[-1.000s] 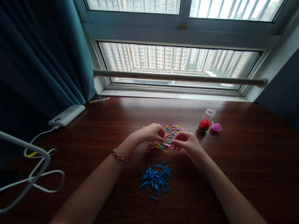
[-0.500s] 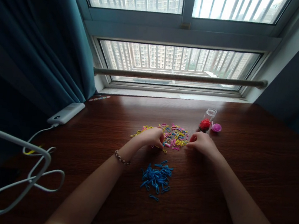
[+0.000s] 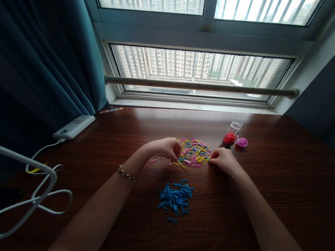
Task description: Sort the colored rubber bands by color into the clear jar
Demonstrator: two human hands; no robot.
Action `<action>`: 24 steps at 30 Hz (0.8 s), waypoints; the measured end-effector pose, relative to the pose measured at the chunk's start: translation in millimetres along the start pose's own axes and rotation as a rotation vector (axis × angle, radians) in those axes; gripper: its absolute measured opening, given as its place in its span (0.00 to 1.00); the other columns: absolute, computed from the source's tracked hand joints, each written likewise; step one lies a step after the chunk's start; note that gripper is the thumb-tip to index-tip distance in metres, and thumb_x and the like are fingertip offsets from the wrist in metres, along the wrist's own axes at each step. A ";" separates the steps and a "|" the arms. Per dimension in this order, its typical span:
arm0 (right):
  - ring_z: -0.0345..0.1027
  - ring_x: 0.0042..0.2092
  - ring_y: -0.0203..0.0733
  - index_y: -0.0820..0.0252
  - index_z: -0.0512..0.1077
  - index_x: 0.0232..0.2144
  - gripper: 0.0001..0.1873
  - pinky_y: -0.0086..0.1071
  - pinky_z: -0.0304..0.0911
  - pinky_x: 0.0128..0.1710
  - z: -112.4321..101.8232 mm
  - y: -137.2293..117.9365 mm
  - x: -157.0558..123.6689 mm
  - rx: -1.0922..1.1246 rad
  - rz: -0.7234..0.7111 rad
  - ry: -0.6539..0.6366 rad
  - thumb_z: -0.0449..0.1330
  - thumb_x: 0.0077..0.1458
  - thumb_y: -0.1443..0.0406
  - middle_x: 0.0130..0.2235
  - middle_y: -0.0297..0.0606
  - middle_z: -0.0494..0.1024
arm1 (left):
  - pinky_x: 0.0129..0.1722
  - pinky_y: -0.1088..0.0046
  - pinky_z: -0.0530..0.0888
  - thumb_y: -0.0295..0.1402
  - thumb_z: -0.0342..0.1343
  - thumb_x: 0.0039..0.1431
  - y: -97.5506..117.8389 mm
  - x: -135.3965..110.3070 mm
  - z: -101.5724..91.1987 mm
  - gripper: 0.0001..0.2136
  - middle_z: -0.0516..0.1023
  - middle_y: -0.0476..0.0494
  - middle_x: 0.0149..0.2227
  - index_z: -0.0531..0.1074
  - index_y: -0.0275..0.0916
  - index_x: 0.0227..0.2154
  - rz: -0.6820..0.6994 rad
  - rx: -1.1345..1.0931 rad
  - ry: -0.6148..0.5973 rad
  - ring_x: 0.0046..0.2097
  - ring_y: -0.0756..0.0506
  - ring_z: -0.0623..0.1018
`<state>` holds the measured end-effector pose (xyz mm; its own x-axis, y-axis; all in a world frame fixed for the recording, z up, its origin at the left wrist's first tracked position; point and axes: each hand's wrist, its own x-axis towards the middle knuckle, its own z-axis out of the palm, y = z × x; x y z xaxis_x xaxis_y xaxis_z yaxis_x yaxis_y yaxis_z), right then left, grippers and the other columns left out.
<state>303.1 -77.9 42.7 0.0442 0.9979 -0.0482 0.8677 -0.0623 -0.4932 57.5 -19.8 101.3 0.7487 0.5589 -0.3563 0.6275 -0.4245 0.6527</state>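
A mixed pile of small looped bands or pins [image 3: 196, 151], in yellow, pink and teal, is spread on the table between my hands. My left hand [image 3: 166, 147] is over the pile's left side, thumb and fingertips together and pointing down; anything between them is too small to see. At the pile's right edge, my right hand [image 3: 225, 160] has its fingertips pinched against the pieces, and what they hold cannot be made out. Closer to me lies a heap of blue looped pieces [image 3: 175, 198], with one blue piece [image 3: 172, 220] apart below it.
Behind my right hand stands a clear jar [image 3: 235, 126] with red pieces [image 3: 229, 139] inside, beside a pink lid [image 3: 242, 142]. On the left are a white power bank-like device [image 3: 74, 126] and a looped white cable [image 3: 24, 158]. A window and rail [image 3: 198, 87] are beyond the table.
My left hand has shifted slightly left and its wrist has turned, uncovering more of the pile's left and middle. My right hand stays almost still at the right edge.
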 end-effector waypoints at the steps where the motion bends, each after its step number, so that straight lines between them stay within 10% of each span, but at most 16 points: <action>1: 0.68 0.28 0.39 0.60 0.75 0.21 0.04 0.26 0.57 0.25 0.5 0.1 -0.2 0.004 0.004 0.011 0.63 0.37 0.66 0.24 0.38 0.76 | 0.22 0.79 0.65 0.27 0.58 0.38 0.3 -1.4 -0.4 0.09 0.74 0.49 0.23 0.73 0.34 0.28 -0.007 -0.021 -0.046 0.25 0.51 0.71; 7: 0.69 0.29 0.39 0.59 0.75 0.21 0.02 0.27 0.58 0.27 3.7 2.4 1.2 -0.014 -0.011 0.070 0.61 0.40 0.68 0.25 0.38 0.76 | 0.20 0.80 0.65 0.27 0.59 0.38 7.4 -3.3 11.3 0.07 0.75 0.49 0.21 0.76 0.36 0.25 -0.003 0.031 -0.454 0.23 0.50 0.72; 15: 0.68 0.27 0.37 0.64 0.73 0.22 0.04 0.28 0.60 0.27 -7.7 -6.9 -0.4 0.265 -0.007 0.137 0.61 0.40 0.67 0.23 0.38 0.75 | 0.20 0.82 0.65 0.28 0.60 0.39 13.4 2.7 25.1 0.12 0.77 0.50 0.23 0.77 0.39 0.31 0.018 0.056 -0.590 0.24 0.51 0.71; 21: 0.69 0.29 0.37 0.66 0.73 0.30 0.17 0.28 0.64 0.29 -11.9 -34.1 -21.0 0.658 -0.314 -0.662 0.65 0.37 0.61 0.27 0.37 0.76 | 0.22 0.81 0.65 0.31 0.59 0.41 7.7 -4.4 7.4 0.12 0.77 0.48 0.27 0.76 0.38 0.33 0.066 0.034 -0.501 0.26 0.51 0.72; 24: 0.70 0.31 0.39 0.65 0.73 0.34 0.16 0.30 0.65 0.31 -6.1 -36.2 -20.2 0.646 -0.336 -0.616 0.62 0.41 0.61 0.31 0.39 0.77 | 0.24 0.80 0.66 0.32 0.57 0.44 5.1 0.4 3.7 0.10 0.76 0.47 0.25 0.76 0.35 0.31 0.074 0.104 -0.240 0.25 0.51 0.72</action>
<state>273.8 -95.7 66.8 -0.5862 0.7912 -0.1744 0.3383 0.0434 -0.9400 61.8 -24.4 102.0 0.8146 0.3443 -0.4667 0.5787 -0.5359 0.6147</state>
